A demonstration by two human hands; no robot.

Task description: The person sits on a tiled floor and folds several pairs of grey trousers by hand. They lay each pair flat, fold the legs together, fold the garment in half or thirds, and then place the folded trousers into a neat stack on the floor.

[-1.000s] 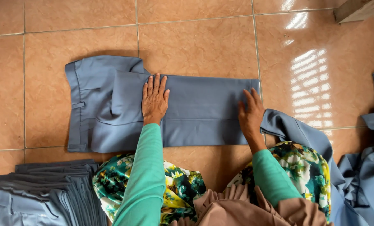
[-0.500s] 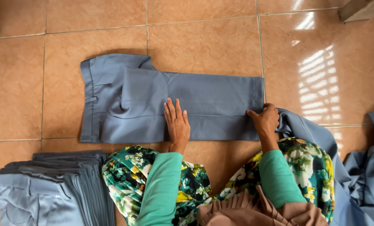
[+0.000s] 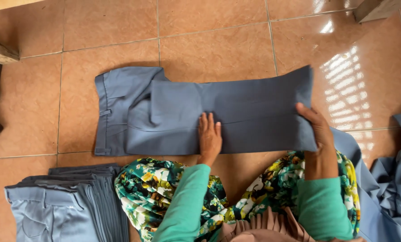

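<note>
Prob. home garment workshop: tiled floor (image 3: pixel 218 49), stack of folded trousers (image 3: pixel 70 201), loose fabric heap (image 3: pixel 388 188).

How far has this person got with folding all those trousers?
Some are done: a stack of folded trousers sits at the lower left. One pair of grey-blue trousers is in hand, lying flat on the tiled floor with the legs doubled toward the waistband; the left hand presses its middle while the right hand grips the folded end. A loose heap of blue cloth at right looks unfolded.

Left hand (image 3: pixel 209 138) flat, fingers spread — right hand (image 3: pixel 317 134) gripping, lifted.
</note>
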